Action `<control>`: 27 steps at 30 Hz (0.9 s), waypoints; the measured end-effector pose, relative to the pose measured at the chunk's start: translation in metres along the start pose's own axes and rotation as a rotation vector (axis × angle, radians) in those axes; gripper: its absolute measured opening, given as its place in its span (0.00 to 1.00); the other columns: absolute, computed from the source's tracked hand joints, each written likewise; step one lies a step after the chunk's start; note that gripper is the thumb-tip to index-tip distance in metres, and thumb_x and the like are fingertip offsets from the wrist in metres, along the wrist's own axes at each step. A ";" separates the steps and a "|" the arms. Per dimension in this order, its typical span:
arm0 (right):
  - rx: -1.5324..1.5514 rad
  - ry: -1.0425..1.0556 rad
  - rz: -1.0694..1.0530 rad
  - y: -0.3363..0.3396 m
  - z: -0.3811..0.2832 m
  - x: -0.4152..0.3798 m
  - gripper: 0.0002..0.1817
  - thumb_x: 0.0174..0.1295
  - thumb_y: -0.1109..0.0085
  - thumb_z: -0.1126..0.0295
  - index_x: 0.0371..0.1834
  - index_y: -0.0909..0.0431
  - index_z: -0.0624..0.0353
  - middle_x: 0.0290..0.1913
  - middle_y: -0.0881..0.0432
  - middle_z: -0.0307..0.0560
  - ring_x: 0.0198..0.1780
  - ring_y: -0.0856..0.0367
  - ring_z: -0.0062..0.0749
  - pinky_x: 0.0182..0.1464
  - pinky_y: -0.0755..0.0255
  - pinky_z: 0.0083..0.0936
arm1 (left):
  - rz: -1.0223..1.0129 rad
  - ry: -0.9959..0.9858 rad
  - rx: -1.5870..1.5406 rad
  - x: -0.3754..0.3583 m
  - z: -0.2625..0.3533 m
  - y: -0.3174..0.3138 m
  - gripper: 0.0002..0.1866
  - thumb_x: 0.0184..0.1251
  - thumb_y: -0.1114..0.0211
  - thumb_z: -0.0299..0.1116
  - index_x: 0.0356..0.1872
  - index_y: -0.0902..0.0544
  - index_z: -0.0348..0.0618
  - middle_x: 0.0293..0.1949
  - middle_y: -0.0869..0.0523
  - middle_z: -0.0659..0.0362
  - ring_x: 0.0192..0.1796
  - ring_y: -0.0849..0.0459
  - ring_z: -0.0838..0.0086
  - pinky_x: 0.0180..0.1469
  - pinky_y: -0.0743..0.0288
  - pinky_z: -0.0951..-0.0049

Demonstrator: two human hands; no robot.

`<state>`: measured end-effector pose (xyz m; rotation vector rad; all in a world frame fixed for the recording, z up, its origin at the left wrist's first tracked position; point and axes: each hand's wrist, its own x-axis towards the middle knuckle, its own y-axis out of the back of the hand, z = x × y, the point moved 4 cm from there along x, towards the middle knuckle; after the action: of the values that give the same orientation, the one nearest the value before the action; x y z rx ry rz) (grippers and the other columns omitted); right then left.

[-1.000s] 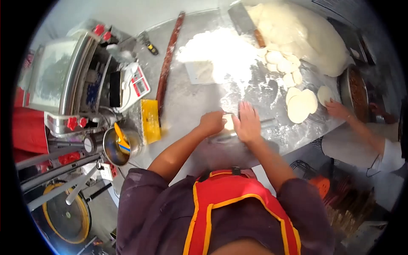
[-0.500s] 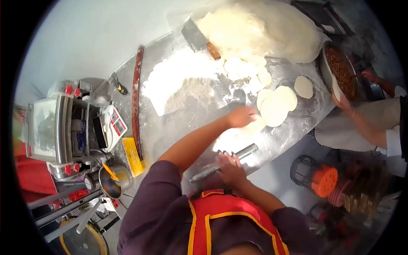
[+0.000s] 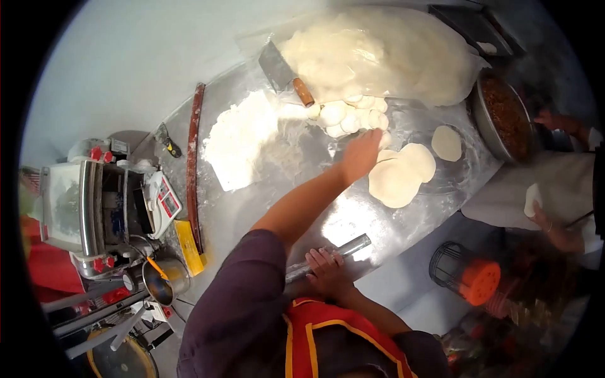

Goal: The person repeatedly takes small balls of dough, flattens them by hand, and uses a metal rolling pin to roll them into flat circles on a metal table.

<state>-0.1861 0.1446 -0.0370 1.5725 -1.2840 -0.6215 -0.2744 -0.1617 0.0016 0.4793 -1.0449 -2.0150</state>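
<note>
My left hand (image 3: 362, 154) reaches over the table to the edge of a pile of small dough pieces (image 3: 334, 113); its fingertips are blurred and what they hold, if anything, is hidden. Beside it, flat dough rounds (image 3: 394, 183) overlap, and a single round (image 3: 447, 143) lies farther right. Near the table's front edge, my right hand (image 3: 328, 268) rests with its fingers over a metal rolling pin (image 3: 355, 246). Loose flour (image 3: 242, 135) is spread to the left.
A large covered dough mass (image 3: 384, 53) and a scraper (image 3: 277, 68) lie at the back. A bowl of filling (image 3: 504, 113) stands right, by a co-worker holding a dough round (image 3: 533, 196). A red-brown bar (image 3: 194, 164), scale (image 3: 166, 200) and yellow block (image 3: 188, 246) are left.
My left hand has moved up to the small dough pieces. A flat round now lies farther forward on the overlapping ones. The co-worker's hand with a round has moved away from the bowl.
</note>
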 end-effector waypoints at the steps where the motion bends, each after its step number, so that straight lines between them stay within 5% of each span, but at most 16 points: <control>1: 0.007 -0.012 -0.037 -0.002 0.000 0.001 0.30 0.63 0.42 0.52 0.66 0.29 0.53 0.68 0.28 0.45 0.71 0.34 0.39 0.71 0.44 0.49 | 0.083 0.024 -0.054 -0.020 -0.017 0.003 0.20 0.65 0.38 0.33 0.58 0.23 0.45 0.57 0.18 0.49 0.60 0.20 0.53 0.61 0.26 0.60; 4: 0.068 -0.072 -0.157 -0.002 0.000 0.004 0.31 0.61 0.41 0.53 0.67 0.30 0.53 0.68 0.28 0.46 0.71 0.34 0.40 0.73 0.46 0.51 | 0.341 -0.028 -0.057 -0.082 -0.059 0.051 0.20 0.63 0.46 0.22 0.57 0.23 0.47 0.55 0.16 0.54 0.58 0.19 0.54 0.58 0.23 0.59; 9: 0.079 -0.087 -0.233 0.004 -0.001 0.010 0.32 0.59 0.39 0.55 0.67 0.30 0.54 0.67 0.27 0.45 0.71 0.34 0.41 0.74 0.47 0.54 | 0.207 -0.006 0.161 -0.177 -0.138 0.042 0.20 0.62 0.46 0.21 0.57 0.24 0.41 0.65 0.25 0.45 0.70 0.29 0.52 0.71 0.36 0.57; 11: 0.064 -0.087 -0.182 0.001 -0.002 0.007 0.32 0.58 0.38 0.55 0.66 0.30 0.54 0.66 0.27 0.46 0.70 0.33 0.42 0.73 0.46 0.55 | 0.153 -0.144 0.122 -0.222 -0.115 0.040 0.19 0.62 0.43 0.25 0.56 0.24 0.40 0.69 0.29 0.45 0.74 0.36 0.52 0.76 0.43 0.56; 15: 0.056 -0.104 -0.144 0.006 -0.005 0.010 0.28 0.60 0.40 0.54 0.61 0.27 0.56 0.64 0.25 0.47 0.68 0.30 0.44 0.73 0.45 0.53 | 0.124 -0.181 0.039 -0.285 -0.090 0.034 0.16 0.65 0.39 0.31 0.54 0.22 0.40 0.62 0.22 0.45 0.69 0.28 0.51 0.71 0.35 0.56; 17: 0.063 -0.085 -0.120 0.002 -0.002 0.009 0.31 0.57 0.38 0.55 0.63 0.28 0.55 0.64 0.25 0.47 0.68 0.30 0.45 0.72 0.45 0.55 | -0.025 -0.045 0.038 -0.286 -0.096 0.032 0.17 0.68 0.38 0.33 0.57 0.23 0.41 0.64 0.24 0.47 0.69 0.28 0.53 0.71 0.35 0.57; 20: 0.069 -0.106 -0.193 0.003 -0.004 0.010 0.31 0.56 0.36 0.55 0.63 0.28 0.55 0.64 0.26 0.47 0.69 0.32 0.45 0.73 0.46 0.54 | 0.166 -0.122 0.105 -0.250 -0.076 0.030 0.21 0.71 0.42 0.37 0.61 0.26 0.39 0.67 0.27 0.49 0.72 0.32 0.58 0.74 0.42 0.54; 22: 0.070 -0.143 -0.273 -0.003 0.000 0.009 0.32 0.57 0.36 0.55 0.64 0.28 0.55 0.65 0.26 0.48 0.70 0.33 0.44 0.73 0.48 0.54 | 0.051 -0.108 0.216 -0.241 -0.076 0.012 0.28 0.72 0.44 0.45 0.69 0.31 0.42 0.73 0.35 0.49 0.76 0.39 0.56 0.76 0.49 0.47; 27: -0.004 -0.003 -0.055 -0.010 0.004 0.000 0.29 0.59 0.38 0.53 0.61 0.28 0.56 0.63 0.26 0.47 0.70 0.33 0.43 0.71 0.44 0.53 | 0.074 -0.054 0.284 -0.219 -0.064 0.004 0.35 0.71 0.42 0.52 0.73 0.35 0.47 0.76 0.39 0.49 0.78 0.45 0.52 0.76 0.54 0.40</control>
<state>-0.1850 0.1433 -0.0473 1.6086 -1.2448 -0.6612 -0.0989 -0.0219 -0.0392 0.5274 -1.3715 -1.8312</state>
